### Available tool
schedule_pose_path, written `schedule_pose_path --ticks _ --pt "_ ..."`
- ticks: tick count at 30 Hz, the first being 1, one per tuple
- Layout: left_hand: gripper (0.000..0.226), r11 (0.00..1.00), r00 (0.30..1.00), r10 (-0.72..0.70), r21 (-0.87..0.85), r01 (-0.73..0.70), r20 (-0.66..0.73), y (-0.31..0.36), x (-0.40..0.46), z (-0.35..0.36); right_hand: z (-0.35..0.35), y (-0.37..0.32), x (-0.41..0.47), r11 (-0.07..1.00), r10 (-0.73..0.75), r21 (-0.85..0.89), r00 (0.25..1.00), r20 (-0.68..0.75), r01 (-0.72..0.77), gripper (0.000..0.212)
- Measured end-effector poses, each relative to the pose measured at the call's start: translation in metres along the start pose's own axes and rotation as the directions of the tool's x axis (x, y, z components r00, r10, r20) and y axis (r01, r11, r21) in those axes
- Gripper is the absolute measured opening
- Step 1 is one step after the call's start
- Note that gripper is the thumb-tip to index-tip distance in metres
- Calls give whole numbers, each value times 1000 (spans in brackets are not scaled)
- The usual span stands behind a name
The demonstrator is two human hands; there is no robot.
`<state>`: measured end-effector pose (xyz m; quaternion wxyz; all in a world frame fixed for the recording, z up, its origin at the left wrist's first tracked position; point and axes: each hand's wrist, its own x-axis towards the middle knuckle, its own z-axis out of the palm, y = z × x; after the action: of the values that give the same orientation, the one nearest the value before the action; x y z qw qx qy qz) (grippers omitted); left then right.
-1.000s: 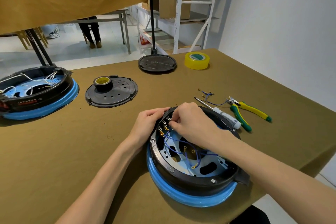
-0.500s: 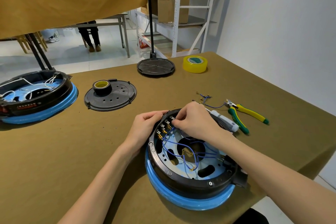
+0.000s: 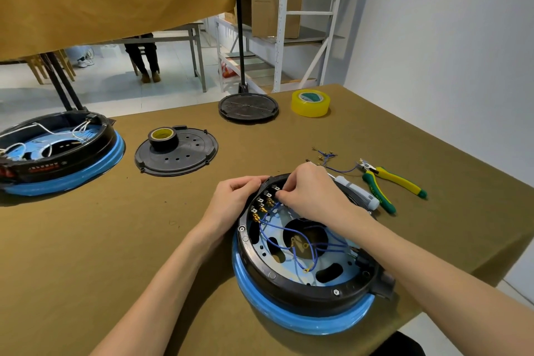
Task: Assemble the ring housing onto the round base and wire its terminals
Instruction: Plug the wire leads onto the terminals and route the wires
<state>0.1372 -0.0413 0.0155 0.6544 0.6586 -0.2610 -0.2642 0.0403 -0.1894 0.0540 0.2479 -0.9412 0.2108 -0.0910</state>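
A black ring housing [image 3: 291, 283] sits on a round base wrapped in blue film [image 3: 289, 316] near the table's front edge. Blue wires [image 3: 312, 248] with brass ends cross the metal plate inside it. A row of terminals [image 3: 264, 205] lines the ring's inner wall at the far left. My left hand [image 3: 231, 205] grips the ring's outer rim beside that row. My right hand [image 3: 312, 196] reaches over the ring and pinches a blue wire end at the upper terminals.
A second ring-and-base unit [image 3: 57, 153] with white wires stands at the far left. A black cover plate [image 3: 179, 156] carries a black tape roll [image 3: 162, 138]. A round black plate [image 3: 248, 108], yellow tape [image 3: 310, 102], a screwdriver [image 3: 358, 191], green-yellow pliers [image 3: 390, 185] and spare wires [image 3: 325, 156] lie behind.
The view has shifted slightly, so the unit sits a little lower and nearer. My right hand has lifted off the plate, uncovering more blue wire. Both hands stay at the terminal row.
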Motion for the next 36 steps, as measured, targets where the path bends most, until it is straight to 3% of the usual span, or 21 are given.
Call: schedule_pose_path --ticks 11,19,26,31,36 --pt "27 1000 1000 -2 24 2 -8 5 -2 2 4 7 -3 987 -3 160 1000 9 1 22" --pt "19 996 1000 -11 91 11 3 8 -3 0 -3 14 5 814 215 489 945 248 -314 15" --pt "20 982 998 58 183 -52 -30 6 -1 4 0 12 10 736 298 531 905 302 -420 10" --pt "19 985 996 64 163 -54 -54 5 -1 5 4 13 4 677 349 575 888 299 -460 19" --pt "19 988 997 56 145 -48 -53 5 -1 5 3 10 5 652 370 574 869 328 -495 12"
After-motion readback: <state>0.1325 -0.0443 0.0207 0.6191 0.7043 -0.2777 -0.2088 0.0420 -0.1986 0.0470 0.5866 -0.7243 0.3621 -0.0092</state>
